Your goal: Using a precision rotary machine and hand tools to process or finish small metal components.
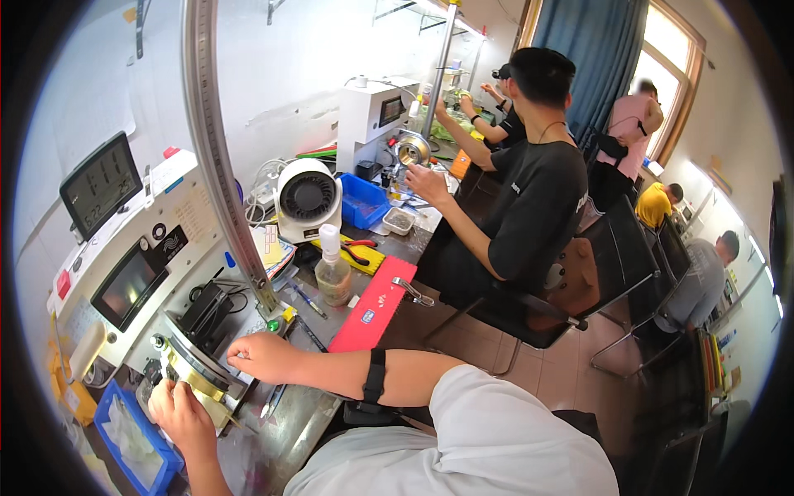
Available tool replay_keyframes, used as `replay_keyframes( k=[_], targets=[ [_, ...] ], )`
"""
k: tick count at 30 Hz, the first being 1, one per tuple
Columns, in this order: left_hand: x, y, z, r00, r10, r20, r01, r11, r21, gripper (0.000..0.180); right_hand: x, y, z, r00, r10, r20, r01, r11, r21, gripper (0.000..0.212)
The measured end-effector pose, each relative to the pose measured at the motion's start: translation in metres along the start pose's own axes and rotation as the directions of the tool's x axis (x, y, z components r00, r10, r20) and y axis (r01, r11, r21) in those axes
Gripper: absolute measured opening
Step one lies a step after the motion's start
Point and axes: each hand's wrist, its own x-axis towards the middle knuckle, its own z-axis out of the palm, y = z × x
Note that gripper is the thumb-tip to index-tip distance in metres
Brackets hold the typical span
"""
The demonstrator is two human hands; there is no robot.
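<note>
A benchtop machine with a round metal wheel (195, 360) stands at the lower left. My left hand (178, 416) is at the near side of this wheel, its fingers bent and drawn together. Just right of the wheel is my right hand (266, 358), its fingers curled in; a black strap circles that forearm. Anything either hand may grip is too small or hidden to make out. Beside my left hand sits a blue tray (141, 438) with whitish, film-like material in it. Tweezers (271, 403) lie on the bench below my right wrist.
An upright metal post (217, 149) rises behind the wheel. A red clipboard (376, 304), a clear bottle (333, 273), a white fan (309, 201) and a blue bin (361, 201) stand along the bench. A co-worker (529, 182) sits to the right; black chairs (616, 256) are behind.
</note>
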Motion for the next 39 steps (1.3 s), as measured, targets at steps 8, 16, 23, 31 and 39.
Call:
replay_keyframes(
  k=[8, 16, 23, 31, 39],
  targets=[
    [-0.012, -0.002, -0.001, 1.000, 0.008, 0.015, -0.007, 0.998, -0.059, 0.017, -0.017, -0.009, -0.019, 0.998, 0.010, -0.055, -0.013, 0.998, -0.066, 0.027],
    [-0.035, -0.003, -0.016, 0.998, -0.065, 0.005, 0.061, 0.904, -0.423, 0.011, -0.049, -0.016, -0.001, 0.902, -0.331, 0.278, 0.420, 0.823, -0.382, 0.017],
    [-0.047, 0.005, -0.030, 0.882, -0.227, 0.413, 0.468, 0.532, -0.706, 0.006, -0.067, -0.025, 0.020, 0.807, -0.469, 0.359, 0.587, 0.702, -0.402, 0.015],
    [-0.062, -0.002, -0.035, 0.773, -0.097, 0.627, 0.571, 0.539, -0.620, 0.017, -0.075, -0.035, 0.023, 0.852, -0.497, 0.167, 0.523, 0.828, -0.203, 0.013],
    [-0.061, 0.033, -0.036, 0.705, -0.134, 0.696, 0.708, 0.192, -0.680, 0.015, -0.074, -0.043, 0.019, 0.913, -0.394, 0.104, 0.388, 0.919, 0.073, 0.010]
  ],
)
